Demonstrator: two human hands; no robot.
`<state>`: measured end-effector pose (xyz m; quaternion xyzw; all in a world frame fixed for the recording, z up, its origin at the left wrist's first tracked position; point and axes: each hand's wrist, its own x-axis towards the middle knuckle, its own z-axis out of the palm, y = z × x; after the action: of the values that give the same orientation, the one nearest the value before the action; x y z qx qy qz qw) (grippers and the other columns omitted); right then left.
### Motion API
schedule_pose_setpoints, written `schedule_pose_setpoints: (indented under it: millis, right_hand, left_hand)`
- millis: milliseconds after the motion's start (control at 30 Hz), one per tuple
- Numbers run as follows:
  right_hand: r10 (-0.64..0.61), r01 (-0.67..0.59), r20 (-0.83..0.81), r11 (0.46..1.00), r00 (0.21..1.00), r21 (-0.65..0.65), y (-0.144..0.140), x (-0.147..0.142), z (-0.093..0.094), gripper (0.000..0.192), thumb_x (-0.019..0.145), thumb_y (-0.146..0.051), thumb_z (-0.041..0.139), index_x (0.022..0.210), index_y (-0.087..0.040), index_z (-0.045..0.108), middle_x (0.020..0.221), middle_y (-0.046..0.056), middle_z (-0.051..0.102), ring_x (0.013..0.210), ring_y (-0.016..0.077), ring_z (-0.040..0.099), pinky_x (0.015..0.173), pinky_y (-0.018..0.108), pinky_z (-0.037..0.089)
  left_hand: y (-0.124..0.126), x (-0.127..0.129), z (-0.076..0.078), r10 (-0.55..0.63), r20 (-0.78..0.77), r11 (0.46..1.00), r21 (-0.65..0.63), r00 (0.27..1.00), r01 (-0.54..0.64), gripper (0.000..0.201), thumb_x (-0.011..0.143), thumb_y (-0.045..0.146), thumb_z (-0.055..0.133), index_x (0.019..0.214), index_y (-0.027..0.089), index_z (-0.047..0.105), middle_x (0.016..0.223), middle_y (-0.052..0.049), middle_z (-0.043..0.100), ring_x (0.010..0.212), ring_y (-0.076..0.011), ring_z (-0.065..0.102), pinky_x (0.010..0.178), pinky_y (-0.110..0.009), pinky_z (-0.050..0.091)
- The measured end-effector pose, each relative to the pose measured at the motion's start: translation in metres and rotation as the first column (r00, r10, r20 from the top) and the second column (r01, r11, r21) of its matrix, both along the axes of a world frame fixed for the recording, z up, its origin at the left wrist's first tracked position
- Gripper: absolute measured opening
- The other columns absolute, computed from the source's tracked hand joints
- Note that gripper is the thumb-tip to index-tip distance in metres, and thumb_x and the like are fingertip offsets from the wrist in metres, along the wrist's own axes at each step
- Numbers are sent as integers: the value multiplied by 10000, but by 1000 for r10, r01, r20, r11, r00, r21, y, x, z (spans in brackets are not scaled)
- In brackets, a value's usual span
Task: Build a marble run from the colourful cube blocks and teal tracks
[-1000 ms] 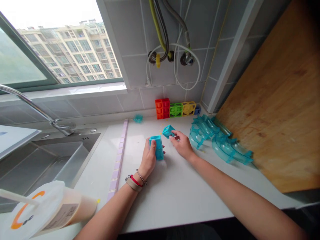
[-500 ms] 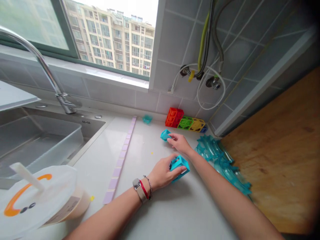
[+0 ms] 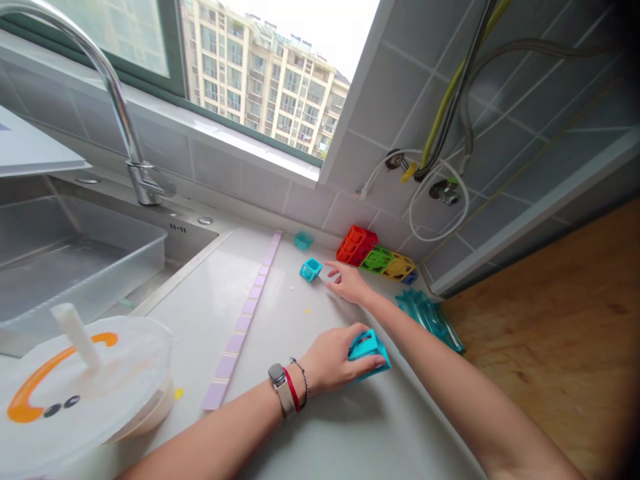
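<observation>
My left hand point(image 3: 337, 357), with a watch on its wrist, is closed around a cyan open-frame block point(image 3: 369, 353) above the counter. My thumb lies along the block's near side and the palm hides part of it. Farther back, a smaller cyan cube block point(image 3: 311, 269) sits on the counter. Just to its right is my right hand point(image 3: 350, 281), thumb and index finger parted with nothing between them. A small translucent teal piece point(image 3: 303, 240) lies behind the cube, near the wall.
Red point(image 3: 357, 245), green point(image 3: 377, 259) and yellow blocks point(image 3: 399, 266) line the back wall. Teal plastic pieces point(image 3: 430, 317) lie at the right edge. A lilac strip point(image 3: 243, 325) crosses the counter, left of my hands. A lidded drink cup point(image 3: 135, 373) stands front left, before the sink point(image 3: 193, 243).
The small cyan cube has moved left on the counter, and my right hand has let go of it. My left hand still holds its block. The camera view has tilted.
</observation>
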<state>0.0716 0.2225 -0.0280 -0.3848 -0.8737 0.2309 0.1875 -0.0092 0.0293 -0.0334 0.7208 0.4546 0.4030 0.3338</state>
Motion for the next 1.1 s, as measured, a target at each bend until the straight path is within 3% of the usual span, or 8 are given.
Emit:
schedule_pose_setpoints:
  millis: [133, 200, 333, 433, 533, 767, 933, 1100]
  right_hand:
    - [-28, 29, -33, 999, 999, 31, -12, 21, 18, 251, 807, -339, 741, 1018, -204, 749, 897, 53, 749, 740, 171, 659, 751, 311, 547]
    - [-84, 80, -111, 996, 990, -35, -26, 39, 33, 289, 850, -469, 693, 891, -187, 735, 803, 49, 724, 744, 186, 658, 719, 312, 547]
    - [-107, 11, -228, 923, 968, -385, -72, 79, 54, 458, 907, -589, 591, 1098, -191, 712, 1009, 87, 734, 887, 216, 696, 704, 312, 569]
    - [-92, -13, -218, 898, 972, -439, -107, 94, 53, 556, 847, -551, 706, 1298, -232, 643, 1227, 109, 692, 958, 223, 688, 758, 336, 578]
    - [-155, 60, -205, 913, 966, -405, -131, 92, 45, 506, 849, -540, 715, 1239, -220, 670, 1187, 105, 705, 910, 217, 679, 739, 334, 567]
    - [-294, 162, -285, 898, 913, -409, -137, 80, 39, 412, 746, -520, 804, 971, -195, 684, 898, 68, 729, 833, 231, 676, 629, 306, 549]
    - [-416, 226, -453, 881, 788, -415, -118, 83, 58, 471, 741, -506, 777, 1060, -186, 645, 913, 82, 724, 824, 236, 682, 594, 298, 537]
    - [-196, 70, -410, 951, 891, -302, -114, 43, 79, 510, 728, -460, 814, 1128, -193, 645, 1025, 85, 741, 912, 236, 698, 685, 306, 560]
  left_hand:
    - [1, -3, 2, 18, 14, 1000, 19, 1000, -18, 472, 879, 646, 609, 1134, 251, 651, 885, -60, 710, 764, -233, 636, 692, -305, 439]
    - [5, -6, 1, 94, 81, 995, 11, 992, -96, 471, 885, 637, 608, 1154, 252, 646, 878, -56, 704, 761, -232, 636, 699, -309, 452]
    - [19, -10, -3, 305, 389, 952, -139, 869, -272, 473, 930, 631, 548, 1163, 226, 627, 844, -30, 690, 725, -190, 635, 679, -291, 501]
    - [27, -10, -4, 307, 614, 943, -299, 727, -145, 588, 917, 720, 479, 1093, 181, 635, 775, -39, 684, 619, -174, 647, 555, -278, 533]
    - [27, -9, -4, 261, 713, 937, -350, 651, 7, 681, 888, 791, 433, 1003, 153, 638, 751, -65, 688, 521, -169, 647, 458, -281, 545]
    - [22, -7, -6, 205, 701, 955, -297, 683, 18, 662, 902, 781, 418, 1038, 168, 629, 721, -39, 673, 516, -170, 658, 426, -273, 561]
    - [22, -8, -6, 270, 719, 910, -407, 640, 73, 705, 919, 786, 341, 1113, 159, 600, 560, 12, 580, 442, -199, 654, 381, -256, 511]
    - [31, -4, -21, 205, 635, 936, -349, 745, 39, 585, 970, 668, 401, 988, 142, 656, 701, -26, 615, 488, -163, 646, 421, -244, 507]
